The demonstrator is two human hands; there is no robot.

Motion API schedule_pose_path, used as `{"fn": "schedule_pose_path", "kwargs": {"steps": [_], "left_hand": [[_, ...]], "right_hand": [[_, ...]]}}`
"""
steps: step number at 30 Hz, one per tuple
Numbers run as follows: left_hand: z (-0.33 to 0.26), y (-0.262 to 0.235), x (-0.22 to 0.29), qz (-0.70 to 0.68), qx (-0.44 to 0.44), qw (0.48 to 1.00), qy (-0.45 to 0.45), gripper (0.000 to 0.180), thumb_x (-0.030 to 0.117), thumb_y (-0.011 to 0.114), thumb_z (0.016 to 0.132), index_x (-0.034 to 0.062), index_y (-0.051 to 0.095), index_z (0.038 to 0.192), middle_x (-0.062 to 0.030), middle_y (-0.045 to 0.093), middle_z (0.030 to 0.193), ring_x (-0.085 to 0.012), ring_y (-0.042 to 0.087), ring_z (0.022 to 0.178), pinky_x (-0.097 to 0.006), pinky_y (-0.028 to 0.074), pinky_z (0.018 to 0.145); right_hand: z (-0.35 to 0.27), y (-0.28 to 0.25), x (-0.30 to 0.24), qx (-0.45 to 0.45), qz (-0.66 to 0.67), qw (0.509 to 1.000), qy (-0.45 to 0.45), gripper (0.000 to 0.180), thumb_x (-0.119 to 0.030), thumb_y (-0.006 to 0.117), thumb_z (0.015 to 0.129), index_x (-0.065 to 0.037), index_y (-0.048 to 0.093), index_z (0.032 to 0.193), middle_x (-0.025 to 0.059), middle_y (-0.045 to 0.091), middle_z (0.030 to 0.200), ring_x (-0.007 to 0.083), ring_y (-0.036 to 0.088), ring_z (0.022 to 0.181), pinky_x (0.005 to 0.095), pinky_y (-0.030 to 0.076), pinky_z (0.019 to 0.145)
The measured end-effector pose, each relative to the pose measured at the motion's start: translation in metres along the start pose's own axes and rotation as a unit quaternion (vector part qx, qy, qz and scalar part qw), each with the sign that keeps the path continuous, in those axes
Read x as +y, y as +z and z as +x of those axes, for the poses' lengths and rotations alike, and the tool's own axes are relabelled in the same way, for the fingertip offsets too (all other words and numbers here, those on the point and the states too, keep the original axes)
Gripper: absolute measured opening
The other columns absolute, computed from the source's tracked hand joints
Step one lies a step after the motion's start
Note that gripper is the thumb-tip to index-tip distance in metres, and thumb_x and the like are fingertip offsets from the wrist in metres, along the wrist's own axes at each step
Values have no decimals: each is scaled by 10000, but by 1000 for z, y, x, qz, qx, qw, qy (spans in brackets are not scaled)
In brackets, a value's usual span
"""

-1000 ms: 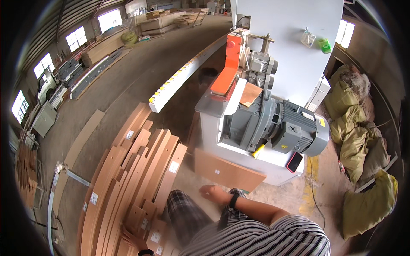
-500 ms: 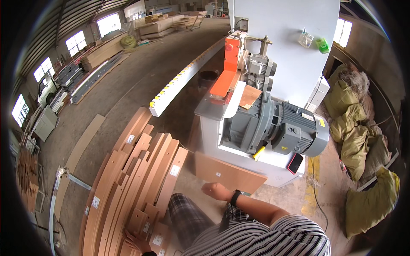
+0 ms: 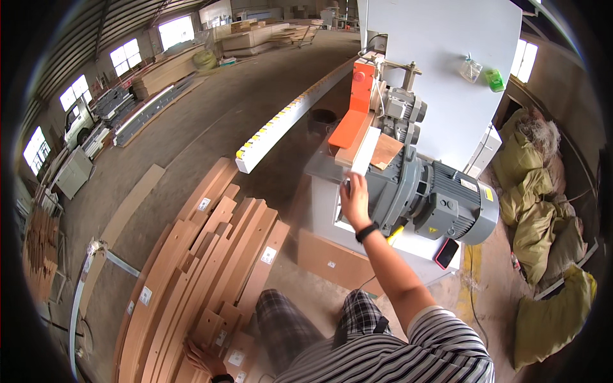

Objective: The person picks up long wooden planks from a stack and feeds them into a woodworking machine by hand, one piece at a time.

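Note:
My right hand (image 3: 355, 200) reaches up to the near end of a wooden strip (image 3: 347, 157) that sticks out from under the orange guard (image 3: 348, 131) of a machine. Its fingers are apart and lightly bent, close to the strip's end; whether they touch it is unclear. A white bar (image 3: 364, 152) lies along the strip's right side. Down at the lower left, my left hand (image 3: 203, 359) rests with fingers spread on short brown board pieces at the near end of a stack of long brown boards (image 3: 220, 255). Several boards bear white labels.
A large grey motor (image 3: 447, 198) sits on the machine's right, with a phone (image 3: 446, 253) beside it. A white roller rail (image 3: 271, 140) extends from the machine's left. A brown panel (image 3: 332, 263) leans against the base. Bulging sacks (image 3: 552, 313) stand at the right.
My right hand has moved up and forward from above my lap to the machine. The wooden strip now sticks out toward me there. My left hand stays on the boards.

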State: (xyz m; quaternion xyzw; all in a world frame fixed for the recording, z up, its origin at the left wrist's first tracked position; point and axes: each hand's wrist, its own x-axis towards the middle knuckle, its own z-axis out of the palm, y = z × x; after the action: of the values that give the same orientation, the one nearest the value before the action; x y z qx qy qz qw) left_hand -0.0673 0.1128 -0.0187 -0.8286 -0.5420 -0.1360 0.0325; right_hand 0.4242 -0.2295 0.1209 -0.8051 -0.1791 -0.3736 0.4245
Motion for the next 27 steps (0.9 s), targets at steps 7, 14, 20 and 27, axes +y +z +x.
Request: {"fn": "schedule_pose_path", "kwargs": {"steps": [7, 14, 20, 27], "left_hand": [[1, 8, -1, -8, 28, 999, 23, 469, 271, 456, 987, 131, 360, 1424, -92, 354, 1455, -299, 335, 1341, -486, 308, 1054], [1, -1, 1, -52, 42, 997, 27, 491, 218, 474, 954, 83, 363, 1412, -101, 351, 1466, -314, 310, 1355, -506, 252, 1078], [0, -2, 0, -73, 41, 996, 16, 484, 215, 476, 947, 69, 372, 1397, -130, 353, 1456, -346, 308, 1344, -513, 248, 1076], [-17, -16, 51, -757, -173, 628, -53, 345, 132, 495, 954, 36, 472, 1285, -128, 448, 1370, -205, 396, 1287, -412, 337, 1030]], "right_hand": [[34, 20, 12, -203, -227, 949, -86, 744, -228, 734, 749, -28, 394, 1380, 170, 369, 1452, 334, 319, 1360, 439, 318, 1097], [9, -1, -16, -159, -154, 957, -189, 430, -9, 522, 761, -32, 590, 1185, 122, 583, 1258, 288, 543, 1127, 406, 417, 931], [-12, -20, -51, -195, -150, 934, -260, 476, -16, 638, 699, -70, 603, 1171, 77, 613, 1225, 238, 550, 1128, 387, 386, 938], [-47, -48, -93, -290, -58, 900, -320, 538, -43, 717, 621, -52, 636, 1153, 98, 638, 1167, 277, 590, 1016, 388, 441, 868]]}}
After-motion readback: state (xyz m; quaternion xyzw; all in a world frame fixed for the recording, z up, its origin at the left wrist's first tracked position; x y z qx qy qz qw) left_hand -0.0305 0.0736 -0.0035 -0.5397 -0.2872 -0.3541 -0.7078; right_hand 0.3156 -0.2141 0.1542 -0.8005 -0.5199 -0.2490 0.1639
